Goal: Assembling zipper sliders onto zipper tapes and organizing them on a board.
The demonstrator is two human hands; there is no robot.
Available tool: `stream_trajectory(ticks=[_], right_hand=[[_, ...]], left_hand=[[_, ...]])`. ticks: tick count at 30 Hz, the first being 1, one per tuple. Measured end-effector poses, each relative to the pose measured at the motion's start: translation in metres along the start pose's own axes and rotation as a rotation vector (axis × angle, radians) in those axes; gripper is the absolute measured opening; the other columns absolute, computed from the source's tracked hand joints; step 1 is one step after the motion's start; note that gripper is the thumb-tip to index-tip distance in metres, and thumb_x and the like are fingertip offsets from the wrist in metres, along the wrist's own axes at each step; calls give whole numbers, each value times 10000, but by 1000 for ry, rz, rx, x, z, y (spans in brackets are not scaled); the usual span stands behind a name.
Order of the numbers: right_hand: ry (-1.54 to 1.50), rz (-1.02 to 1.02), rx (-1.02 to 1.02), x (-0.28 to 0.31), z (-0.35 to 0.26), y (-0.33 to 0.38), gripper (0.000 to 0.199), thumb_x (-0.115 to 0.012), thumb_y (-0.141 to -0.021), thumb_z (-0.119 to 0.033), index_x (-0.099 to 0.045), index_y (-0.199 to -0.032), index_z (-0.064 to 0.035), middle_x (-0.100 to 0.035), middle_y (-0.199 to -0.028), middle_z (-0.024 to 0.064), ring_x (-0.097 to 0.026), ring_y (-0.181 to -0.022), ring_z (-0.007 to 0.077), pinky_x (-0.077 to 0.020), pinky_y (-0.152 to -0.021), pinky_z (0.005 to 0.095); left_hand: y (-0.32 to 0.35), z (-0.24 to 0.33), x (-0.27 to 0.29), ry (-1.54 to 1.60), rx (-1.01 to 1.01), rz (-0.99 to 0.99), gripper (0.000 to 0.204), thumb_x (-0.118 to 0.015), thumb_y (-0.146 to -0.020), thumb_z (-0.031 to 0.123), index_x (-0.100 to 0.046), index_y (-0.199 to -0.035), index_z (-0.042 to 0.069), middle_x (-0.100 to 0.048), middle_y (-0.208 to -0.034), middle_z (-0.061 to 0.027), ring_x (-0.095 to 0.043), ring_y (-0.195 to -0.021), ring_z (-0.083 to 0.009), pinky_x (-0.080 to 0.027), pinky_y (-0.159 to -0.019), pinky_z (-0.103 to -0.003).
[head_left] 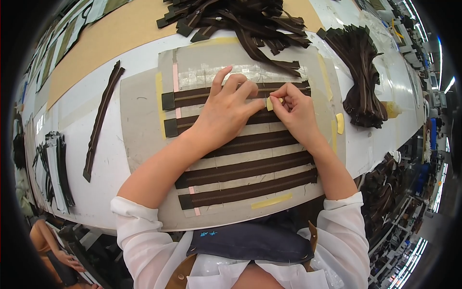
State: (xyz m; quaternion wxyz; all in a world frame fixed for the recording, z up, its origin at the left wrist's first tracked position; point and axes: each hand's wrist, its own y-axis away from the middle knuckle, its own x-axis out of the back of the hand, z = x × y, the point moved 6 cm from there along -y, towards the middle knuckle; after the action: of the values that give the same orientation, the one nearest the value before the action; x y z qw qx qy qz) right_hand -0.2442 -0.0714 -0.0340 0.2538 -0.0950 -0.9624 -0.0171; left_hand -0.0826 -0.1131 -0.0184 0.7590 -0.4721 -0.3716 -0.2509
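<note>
I see the right hand (294,110) pinching a yellow chip (269,104) over zippers (250,189) on the board (139,113); the left hand (228,110) spreads its fingers there. A heap (231,14) lies beyond the board.

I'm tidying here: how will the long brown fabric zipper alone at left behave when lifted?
The long brown fabric zipper will likely droop: similar ones bend in the brown zipper heap. It's probably light, being a narrow strip.

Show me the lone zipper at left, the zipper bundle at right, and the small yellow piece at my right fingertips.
Lone zipper (100,120): head view, middle of its strip.
Zipper bundle (358,74): head view, middle of its gathered strips.
Small yellow piece (269,104): head view, on its exposed face.
</note>
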Motion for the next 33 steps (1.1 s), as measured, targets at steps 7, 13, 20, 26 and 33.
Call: stream_trajectory(ticks=[7, 13, 20, 26, 33], right_hand=[[25, -1, 1, -1, -4, 1, 96, -660, -919, -30, -578, -895, 15, -518, -609, -10, -400, -536, 15, -329, -481, 230], [83, 31, 51, 0, -7, 3, 83, -671, -904, -21, -598, -899, 18, -543, -609, 8, -426, -533, 20, -359, -481, 227], [92, 62, 92, -3, -8, 3, 79, -679, -906, -25, -608, -902, 12, -558, -616, 19, -449, -527, 25, -374, -480, 232], [34, 115, 73, -1, -3, 2, 78, -665, -927, -32, -605, -912, 16, -583, -639, 9, -464, -544, 19, -382, -490, 227], [-107, 101, 9, 10, -2, 0, 81, -646, -952, -41, -598, -916, 13, -573, -663, -34, -444, -569, -4, -349, -508, 196]], left_hand=[[0, -1, 0, -4, -2, -11, 232, -686, -758, 40, -707, -933, 189, -583, -1038, 2, -527, -1132, -236, -243, -1172, -518], [-1, 1, 1, -19, -12, 16, 178, -671, -755, 45, -678, -878, 173, -563, -992, 7, -519, -1109, -222, -224, -1194, -510], [1, -1, -2, -32, -4, -33, 222, -684, -764, 44, -704, -929, 192, -577, -1040, 2, -524, -1135, -235, -229, -1185, -518], [0, 1, -1, -31, -8, -31, 219, -688, -758, 42, -703, -919, 189, -575, -1048, 1, -523, -1136, -237, -229, -1186, -519], [0, 0, -3, -35, -9, -45, 205, -693, -756, 47, -702, -908, 185, -577, -1043, 4, -518, -1144, -233, -228, -1184, -516]])
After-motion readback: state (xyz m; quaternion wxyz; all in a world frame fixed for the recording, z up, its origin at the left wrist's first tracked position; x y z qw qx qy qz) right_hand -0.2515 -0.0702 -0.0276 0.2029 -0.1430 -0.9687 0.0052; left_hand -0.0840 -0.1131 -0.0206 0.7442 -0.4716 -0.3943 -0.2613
